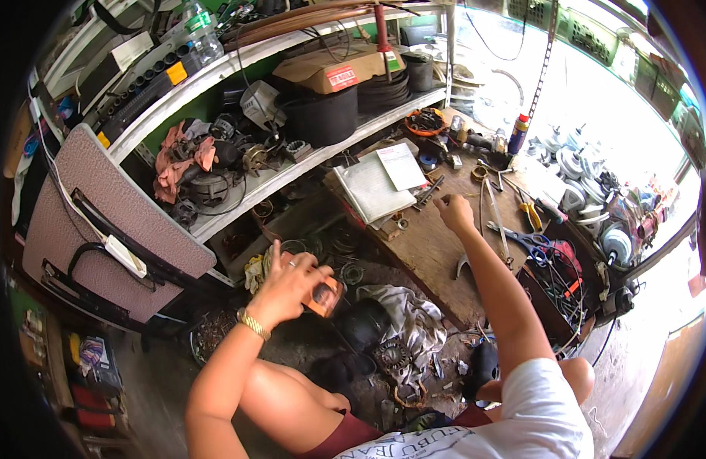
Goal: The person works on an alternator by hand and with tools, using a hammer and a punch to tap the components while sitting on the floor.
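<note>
My left hand [291, 283], with a gold watch on the wrist, grips a small orange and dark object [322, 297] over the cluttered floor, left of the bench. My right hand [454, 208] is over the wooden bench [422, 252], its fingers curled; whether anything small is in them I cannot make out. Just left of it are a dark slim tool [428, 193] and papers [399, 167]. To its right lie long metal tools [497, 210], yellow-handled pliers [532, 216] and blue-handled scissors [533, 241].
A metal shelf [253, 183] holds parts, bins and cardboard. A padded board [119, 222] leans at left. An orange bowl [423, 121] and spray can [518, 134] stand on the bench. A rag [406, 314] and loose parts cover the floor between my legs.
</note>
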The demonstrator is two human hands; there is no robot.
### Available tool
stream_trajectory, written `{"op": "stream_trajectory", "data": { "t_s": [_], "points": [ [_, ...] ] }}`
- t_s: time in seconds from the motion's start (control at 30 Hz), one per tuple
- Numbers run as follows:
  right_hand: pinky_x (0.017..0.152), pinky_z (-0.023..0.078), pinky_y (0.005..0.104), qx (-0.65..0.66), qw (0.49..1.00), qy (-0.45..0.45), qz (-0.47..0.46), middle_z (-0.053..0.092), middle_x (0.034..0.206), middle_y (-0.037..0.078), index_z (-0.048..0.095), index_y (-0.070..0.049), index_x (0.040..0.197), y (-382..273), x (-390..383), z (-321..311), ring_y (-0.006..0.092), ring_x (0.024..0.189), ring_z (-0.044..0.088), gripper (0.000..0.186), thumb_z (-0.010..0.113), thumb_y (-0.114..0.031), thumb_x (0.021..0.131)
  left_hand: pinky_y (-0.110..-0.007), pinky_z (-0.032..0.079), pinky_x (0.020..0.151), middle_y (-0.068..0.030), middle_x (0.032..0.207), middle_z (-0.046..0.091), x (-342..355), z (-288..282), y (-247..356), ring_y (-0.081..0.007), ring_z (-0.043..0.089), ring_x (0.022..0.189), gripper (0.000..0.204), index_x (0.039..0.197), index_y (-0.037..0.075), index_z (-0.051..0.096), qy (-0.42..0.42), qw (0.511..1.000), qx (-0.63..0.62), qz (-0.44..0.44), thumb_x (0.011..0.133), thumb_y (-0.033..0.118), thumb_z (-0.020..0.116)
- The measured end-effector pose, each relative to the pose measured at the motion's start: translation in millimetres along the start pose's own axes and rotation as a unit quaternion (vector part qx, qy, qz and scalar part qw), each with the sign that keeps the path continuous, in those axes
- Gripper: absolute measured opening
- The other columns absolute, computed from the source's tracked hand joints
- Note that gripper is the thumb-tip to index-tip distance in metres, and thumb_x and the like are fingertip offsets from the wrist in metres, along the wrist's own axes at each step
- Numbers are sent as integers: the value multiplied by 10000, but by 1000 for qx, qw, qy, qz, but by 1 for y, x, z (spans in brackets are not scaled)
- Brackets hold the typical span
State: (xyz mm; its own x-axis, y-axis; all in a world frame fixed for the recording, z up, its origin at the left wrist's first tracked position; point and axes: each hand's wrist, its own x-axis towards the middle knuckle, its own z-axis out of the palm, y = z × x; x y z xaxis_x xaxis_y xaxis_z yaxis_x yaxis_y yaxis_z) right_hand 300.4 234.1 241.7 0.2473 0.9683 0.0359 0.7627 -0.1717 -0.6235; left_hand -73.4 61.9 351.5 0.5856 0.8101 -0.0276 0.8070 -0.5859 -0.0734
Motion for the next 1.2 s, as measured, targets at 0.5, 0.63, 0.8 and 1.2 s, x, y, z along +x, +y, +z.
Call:
{"op": "stream_trajectory", "data": {
  "t_s": [0.5,0.63,0.8,1.2],
  "points": [
    [884,500,428,-55,983,49,168,656,1130,182,646,-61,1142,-18,70,56,335,1066,624,566,677,-479,761,-701,46,1090,-10,1231,494,-8,35,-29,-301,345,1336,626,1242,296,556,91,993,-70,-29,699,10,683],
    [879,503,425,-62,988,54,134,666,1107,175,666,-83,1116,-27,71,63,339,1050,631,516,676,-457,761,-697,52,1092,-9,1234,482,-8,37,-36,-305,337,1333,655,1249,291,541,68,994,-68,-50,685,-15,673],
    [861,512,428,-54,984,83,150,669,1096,176,680,-71,1074,-25,77,72,340,1030,640,456,673,-410,770,-688,59,1097,-8,1236,481,-9,37,-38,-317,334,1332,697,1246,286,537,72,990,-103,-60,648,-48,667],
    [742,498,385,-45,998,20,-36,681,884,154,631,-74,1117,11,62,-4,282,835,659,369,649,-306,830,-693,69,1097,-9,1249,473,23,58,-34,-299,346,1335,612,1240,305,531,69,996,-48,1,717,9,651]
  ]
}}
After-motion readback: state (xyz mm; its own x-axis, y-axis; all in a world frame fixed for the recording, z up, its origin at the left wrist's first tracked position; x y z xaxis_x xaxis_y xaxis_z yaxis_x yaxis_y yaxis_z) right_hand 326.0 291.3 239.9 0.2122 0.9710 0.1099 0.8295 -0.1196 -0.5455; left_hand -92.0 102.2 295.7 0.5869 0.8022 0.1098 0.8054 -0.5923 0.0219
